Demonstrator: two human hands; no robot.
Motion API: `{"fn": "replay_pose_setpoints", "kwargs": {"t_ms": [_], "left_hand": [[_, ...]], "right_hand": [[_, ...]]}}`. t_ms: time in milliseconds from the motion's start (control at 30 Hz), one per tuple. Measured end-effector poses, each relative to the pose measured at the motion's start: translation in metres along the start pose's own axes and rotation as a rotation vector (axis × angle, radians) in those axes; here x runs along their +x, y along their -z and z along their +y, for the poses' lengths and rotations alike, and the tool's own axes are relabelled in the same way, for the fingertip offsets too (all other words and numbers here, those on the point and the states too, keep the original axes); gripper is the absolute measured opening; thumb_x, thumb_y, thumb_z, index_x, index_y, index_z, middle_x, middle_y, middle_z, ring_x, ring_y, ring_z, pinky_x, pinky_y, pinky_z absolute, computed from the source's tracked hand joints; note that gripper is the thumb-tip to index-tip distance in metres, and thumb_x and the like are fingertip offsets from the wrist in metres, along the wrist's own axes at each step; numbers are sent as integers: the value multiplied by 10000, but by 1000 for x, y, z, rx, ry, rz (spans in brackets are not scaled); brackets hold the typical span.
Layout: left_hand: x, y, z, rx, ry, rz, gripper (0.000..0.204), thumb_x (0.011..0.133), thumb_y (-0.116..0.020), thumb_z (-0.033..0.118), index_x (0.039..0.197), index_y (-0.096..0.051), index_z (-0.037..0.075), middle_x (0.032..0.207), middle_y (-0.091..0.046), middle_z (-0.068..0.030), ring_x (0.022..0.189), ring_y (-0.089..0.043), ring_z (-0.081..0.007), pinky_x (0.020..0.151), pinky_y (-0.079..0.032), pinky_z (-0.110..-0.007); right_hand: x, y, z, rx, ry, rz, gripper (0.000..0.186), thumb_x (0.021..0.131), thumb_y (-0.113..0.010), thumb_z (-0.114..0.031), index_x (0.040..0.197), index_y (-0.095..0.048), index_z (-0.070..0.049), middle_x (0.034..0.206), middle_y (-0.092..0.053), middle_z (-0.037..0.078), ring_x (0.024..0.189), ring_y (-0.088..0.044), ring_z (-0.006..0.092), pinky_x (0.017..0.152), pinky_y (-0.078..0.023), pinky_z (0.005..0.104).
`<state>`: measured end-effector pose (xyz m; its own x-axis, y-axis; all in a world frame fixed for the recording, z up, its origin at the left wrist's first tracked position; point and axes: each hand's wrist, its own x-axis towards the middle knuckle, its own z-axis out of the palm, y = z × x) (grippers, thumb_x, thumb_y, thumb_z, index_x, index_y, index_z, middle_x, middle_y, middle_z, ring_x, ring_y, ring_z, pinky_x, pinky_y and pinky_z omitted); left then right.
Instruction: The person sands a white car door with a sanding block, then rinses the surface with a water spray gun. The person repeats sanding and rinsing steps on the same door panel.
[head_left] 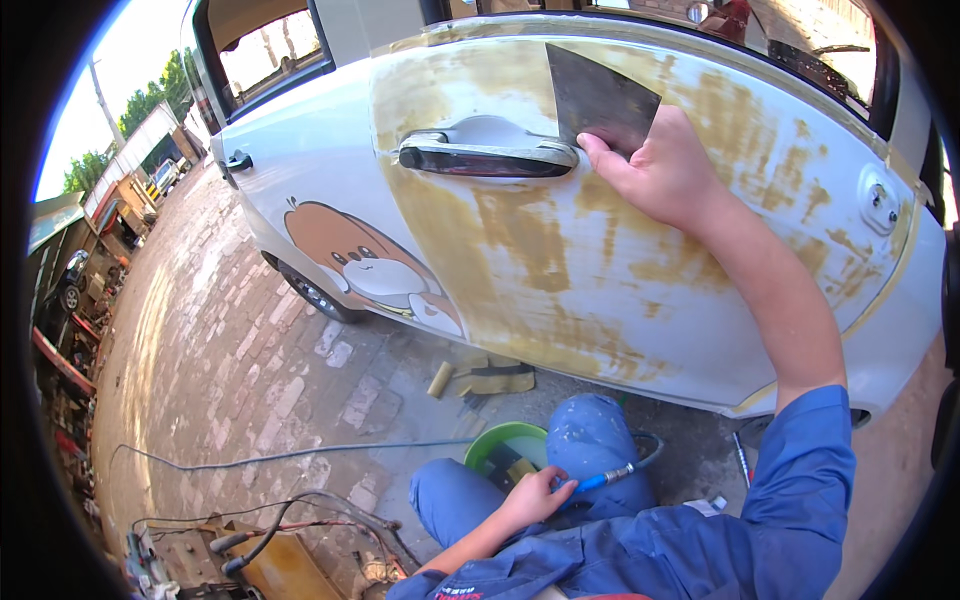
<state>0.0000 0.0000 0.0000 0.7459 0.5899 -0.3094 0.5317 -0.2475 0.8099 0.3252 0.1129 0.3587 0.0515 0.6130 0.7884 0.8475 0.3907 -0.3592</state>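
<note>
In my right hand [675,170] is a dark grey sheet of sandpaper [600,95], pinched by its lower edge between thumb and fingers. It is held up in front of the white car door [620,320], just right of the door handle [490,160]. Yellowish-brown patches spread over much of this door panel. Down by my knees, my left hand [537,495] is closed on a blue air blow gun [605,478] with a metal connector and a hose. Its fingertips are partly hidden. Below the door, a green basin [482,447] stands between my legs with sandpaper pieces inside.
A cartoon animal sticker [355,255] covers part of the adjoining door. Sandpaper pieces [490,380] and a small roll [439,379] lie on the brick ground. A hose [300,458] crosses it leftward. Cables and a yellow-brown box [285,565] sit at lower left.
</note>
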Motion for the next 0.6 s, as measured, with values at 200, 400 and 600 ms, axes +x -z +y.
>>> {"fn": "replay_pose_setpoints", "kwargs": {"t_ms": [200,400,600], "left_hand": [[-1,-2,3,7,-8,21,418,962,-720,403,1114,-732,14,898,-742,-209,813,-736,-354,760,-582,-426],[0,-1,4,-2,25,-10,413,965,-721,400,1114,-728,15,899,-744,-202,809,-735,-347,758,-582,-420],[3,4,2,13,10,-105,455,958,-742,408,1175,-690,11,933,-746,-184,790,-728,-321,746,-574,-403]], "right_hand": [[1,6,-11,2,-24,-20,300,888,-780,-183,743,-641,40,595,-611,149,523,-612,224,510,-475,353],[-38,20,-30,508,-79,265,43,968,-717,-32,981,-722,9,878,-714,17,662,-644,92,587,-551,262],[-173,11,-41,465,-124,289,62,927,-681,28,981,-711,24,868,-722,105,713,-679,172,660,-560,299]]}}
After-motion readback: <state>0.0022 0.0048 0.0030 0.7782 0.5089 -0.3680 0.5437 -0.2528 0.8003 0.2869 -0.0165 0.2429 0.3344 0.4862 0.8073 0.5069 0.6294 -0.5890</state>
